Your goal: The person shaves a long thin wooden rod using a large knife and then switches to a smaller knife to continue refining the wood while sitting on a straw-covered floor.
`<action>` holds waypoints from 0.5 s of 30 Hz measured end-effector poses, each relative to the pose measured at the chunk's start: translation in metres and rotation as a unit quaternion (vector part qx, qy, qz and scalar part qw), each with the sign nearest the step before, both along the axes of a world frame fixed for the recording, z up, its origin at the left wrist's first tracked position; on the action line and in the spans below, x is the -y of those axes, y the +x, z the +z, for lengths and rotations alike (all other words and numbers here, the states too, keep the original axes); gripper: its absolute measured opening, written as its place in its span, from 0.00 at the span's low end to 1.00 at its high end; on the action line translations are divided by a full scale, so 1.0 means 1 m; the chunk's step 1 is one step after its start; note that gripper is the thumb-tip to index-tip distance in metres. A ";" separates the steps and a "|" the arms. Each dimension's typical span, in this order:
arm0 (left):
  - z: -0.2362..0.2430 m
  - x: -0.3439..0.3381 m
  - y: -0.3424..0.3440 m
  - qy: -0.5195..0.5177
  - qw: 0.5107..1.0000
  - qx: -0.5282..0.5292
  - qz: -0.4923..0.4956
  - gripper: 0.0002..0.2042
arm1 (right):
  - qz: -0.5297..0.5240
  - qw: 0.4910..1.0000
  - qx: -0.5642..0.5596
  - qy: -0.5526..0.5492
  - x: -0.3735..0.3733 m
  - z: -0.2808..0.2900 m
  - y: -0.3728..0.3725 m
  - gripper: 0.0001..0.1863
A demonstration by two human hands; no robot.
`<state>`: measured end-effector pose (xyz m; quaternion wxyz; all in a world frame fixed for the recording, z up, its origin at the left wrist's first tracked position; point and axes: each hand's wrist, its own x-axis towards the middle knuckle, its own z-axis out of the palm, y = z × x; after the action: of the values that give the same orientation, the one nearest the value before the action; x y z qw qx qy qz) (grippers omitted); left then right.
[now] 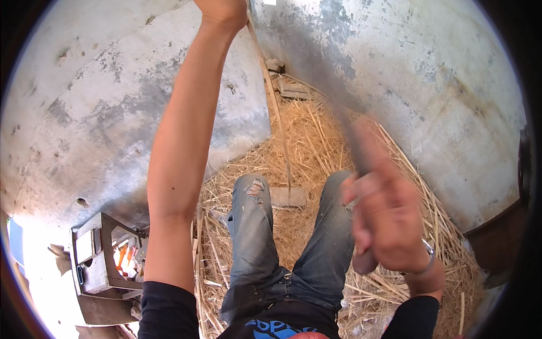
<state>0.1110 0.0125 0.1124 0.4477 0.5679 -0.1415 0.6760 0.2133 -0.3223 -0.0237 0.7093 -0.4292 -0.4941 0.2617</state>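
One strip being worked over a floor of shavings

A person in worn jeans (251,231) sits or squats, seen from above. One long, thin, pale strip (275,107) slants from the left hand (223,10), at the top of the view, down to a flat block (279,197) on the floor between the knees. The left hand's fingers are cut off, so I cannot tell how its grip stands, though the strip runs right up to it. The right hand (392,220) is closed firmly around a long, dark knife (357,150), its blade smeared by motion; it seems apart from the strip, but the blur makes that uncertain.

Straw-coloured shavings (319,135) lie thick toward the floor's far corner, where two walls meet, suggesting that much cutting is done. Loose strips (432,206) lie along the floor's right edge; whether they are finished or waiting, I cannot tell. The strip in work looks slender already, yet is probably unfinished, with more trimming left. Near the floor's left edge, a wooden stand (93,271) holds orange items (123,254), apart from the work.
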 end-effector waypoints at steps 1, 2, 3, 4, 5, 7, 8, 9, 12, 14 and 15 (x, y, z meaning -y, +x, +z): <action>0.002 -0.001 -0.006 0.006 1.000 -0.004 -0.008 0.25 | 0.047 0.992 0.072 -0.097 0.003 -0.008 0.004 0.30; -0.009 -0.005 -0.004 0.009 1.000 -0.003 -0.006 0.25 | 0.102 0.979 0.038 -0.171 0.005 0.004 0.011 0.30; -0.029 -0.013 0.002 0.012 1.000 -0.011 -0.006 0.26 | 0.150 0.957 0.011 -0.246 0.008 0.017 0.016 0.29; -0.047 -0.019 -0.002 0.016 0.999 -0.028 0.009 0.26 | 0.167 0.955 0.010 -0.243 0.009 0.022 0.012 0.29; -0.062 -0.019 0.006 -0.007 1.000 -0.018 -0.008 0.27 | 0.092 0.985 0.010 -0.147 0.010 0.027 0.007 0.30; -0.073 -0.028 -0.015 -0.001 1.000 0.018 0.018 0.27 | 0.015 0.998 0.012 -0.055 0.007 0.026 0.001 0.30; -0.056 -0.024 -0.026 0.009 0.999 0.046 0.026 0.27 | 0.011 0.999 0.010 -0.028 0.006 0.023 -0.002 0.30; -0.051 -0.021 -0.028 0.018 0.981 0.071 -0.181 0.26 | 0.012 1.000 0.004 -0.026 0.007 0.019 -0.002 0.30; -0.022 -0.004 -0.030 0.020 0.983 0.062 -0.171 0.24 | 0.040 0.990 -0.002 -0.132 0.012 0.012 0.008 0.31; -0.002 0.004 -0.033 0.025 0.997 0.046 0.060 0.24 | 0.026 0.988 0.014 -0.151 0.006 -0.003 0.012 0.32; 0.011 0.012 -0.035 0.032 0.995 0.059 0.071 0.23 | 0.024 0.989 0.018 -0.143 0.003 -0.008 0.013 0.32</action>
<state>0.0757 0.0001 0.1233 0.3712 0.5497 -0.1483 0.7335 0.2266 -0.3249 -0.0322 0.6252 -0.5185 -0.4746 0.3392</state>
